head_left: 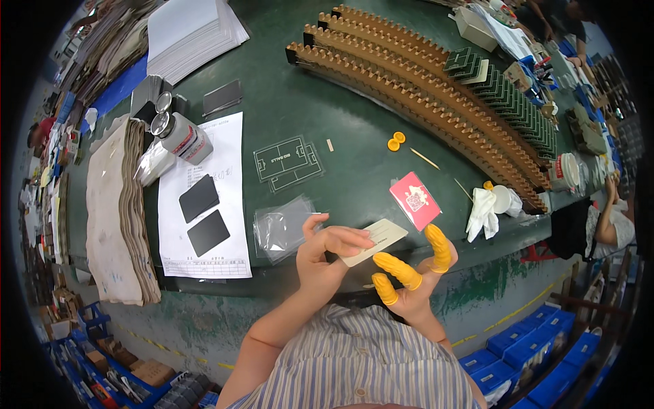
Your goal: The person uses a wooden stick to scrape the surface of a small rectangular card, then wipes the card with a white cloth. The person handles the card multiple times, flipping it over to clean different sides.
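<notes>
A cream card with small dark print is pinched in my left hand, tilted above the table's near edge. My right hand wears yellow finger cots on several fingers. Its fingers are spread, one tip close to the card's lower edge; whether it touches I cannot tell. Just beyond lies a pink card with a white design. Clear plastic sleeves lie to the left of my left hand. Farther off are green cards with white lines.
Long notched wooden racks curve across the back right, some holding green cards. A white cloth, yellow finger cots and a thin wooden stick lie nearer. At left are black cards on a paper sheet, and a bottle.
</notes>
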`<action>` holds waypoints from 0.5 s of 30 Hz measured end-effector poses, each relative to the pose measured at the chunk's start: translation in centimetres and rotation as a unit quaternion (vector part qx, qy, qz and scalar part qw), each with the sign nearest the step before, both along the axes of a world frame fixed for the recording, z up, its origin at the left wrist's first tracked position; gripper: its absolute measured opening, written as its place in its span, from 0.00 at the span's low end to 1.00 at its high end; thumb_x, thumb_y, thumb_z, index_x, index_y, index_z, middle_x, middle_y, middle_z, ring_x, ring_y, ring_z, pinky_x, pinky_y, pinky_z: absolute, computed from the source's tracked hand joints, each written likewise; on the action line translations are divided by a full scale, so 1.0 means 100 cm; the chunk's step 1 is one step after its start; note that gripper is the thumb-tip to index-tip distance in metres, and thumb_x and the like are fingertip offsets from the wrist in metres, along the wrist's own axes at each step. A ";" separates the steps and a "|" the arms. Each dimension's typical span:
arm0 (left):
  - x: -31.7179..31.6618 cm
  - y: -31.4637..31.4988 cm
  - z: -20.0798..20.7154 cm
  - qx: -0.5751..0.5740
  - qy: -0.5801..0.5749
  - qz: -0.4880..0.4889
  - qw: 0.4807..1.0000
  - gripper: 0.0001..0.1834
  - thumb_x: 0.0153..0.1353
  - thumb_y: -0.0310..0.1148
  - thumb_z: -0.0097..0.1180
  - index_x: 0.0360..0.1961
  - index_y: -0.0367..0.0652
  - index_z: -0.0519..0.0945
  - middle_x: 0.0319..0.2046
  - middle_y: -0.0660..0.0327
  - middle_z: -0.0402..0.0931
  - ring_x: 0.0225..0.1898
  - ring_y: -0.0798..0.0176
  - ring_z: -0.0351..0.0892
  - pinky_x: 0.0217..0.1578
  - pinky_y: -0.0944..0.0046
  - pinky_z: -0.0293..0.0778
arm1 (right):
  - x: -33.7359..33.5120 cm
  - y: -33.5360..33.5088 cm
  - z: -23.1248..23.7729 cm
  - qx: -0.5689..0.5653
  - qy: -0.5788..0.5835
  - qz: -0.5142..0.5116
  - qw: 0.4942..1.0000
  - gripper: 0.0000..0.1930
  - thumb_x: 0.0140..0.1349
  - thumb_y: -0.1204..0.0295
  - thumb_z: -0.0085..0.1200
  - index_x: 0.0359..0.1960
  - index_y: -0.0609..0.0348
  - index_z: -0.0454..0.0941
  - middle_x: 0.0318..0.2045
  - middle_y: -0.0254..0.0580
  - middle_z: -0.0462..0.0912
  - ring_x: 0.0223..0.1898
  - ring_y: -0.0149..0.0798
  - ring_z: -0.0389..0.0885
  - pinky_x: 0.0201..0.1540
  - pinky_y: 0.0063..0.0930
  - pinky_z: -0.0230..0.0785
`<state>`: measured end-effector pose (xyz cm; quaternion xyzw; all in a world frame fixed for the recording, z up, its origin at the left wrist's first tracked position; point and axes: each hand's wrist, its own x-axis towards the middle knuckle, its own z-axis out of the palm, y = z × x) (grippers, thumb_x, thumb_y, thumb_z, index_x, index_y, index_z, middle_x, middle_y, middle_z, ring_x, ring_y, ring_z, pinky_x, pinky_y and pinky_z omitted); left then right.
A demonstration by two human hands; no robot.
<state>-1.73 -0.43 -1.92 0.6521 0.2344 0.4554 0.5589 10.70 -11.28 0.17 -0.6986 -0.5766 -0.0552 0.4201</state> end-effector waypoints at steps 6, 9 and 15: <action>-0.002 0.000 -0.002 0.012 0.008 -0.002 1.000 0.14 0.48 0.18 0.60 0.23 0.51 0.70 0.30 0.65 0.84 0.41 0.63 0.82 0.59 0.55 0.46 | -0.001 0.001 0.001 -0.010 -0.030 0.000 1.000 0.13 0.50 0.57 0.63 0.39 0.35 0.84 0.57 0.43 0.60 0.54 0.47 0.52 0.55 0.35 0.52; -0.002 0.000 -0.001 0.014 0.004 0.004 1.000 0.14 0.47 0.19 0.63 0.23 0.51 0.71 0.29 0.62 0.83 0.40 0.61 0.82 0.60 0.55 0.47 | 0.000 0.001 0.000 0.006 -0.011 -0.006 1.000 0.14 0.50 0.57 0.63 0.39 0.39 0.84 0.57 0.44 0.61 0.54 0.47 0.53 0.56 0.36 0.52; 0.000 -0.001 0.001 0.005 0.005 0.027 1.000 0.15 0.48 0.20 0.65 0.25 0.49 0.71 0.29 0.61 0.83 0.38 0.61 0.82 0.61 0.54 0.48 | 0.035 0.008 -0.002 0.011 0.006 -0.136 0.991 0.21 0.49 0.55 0.63 0.42 0.53 0.82 0.63 0.51 0.59 0.58 0.50 0.52 0.61 0.41 0.44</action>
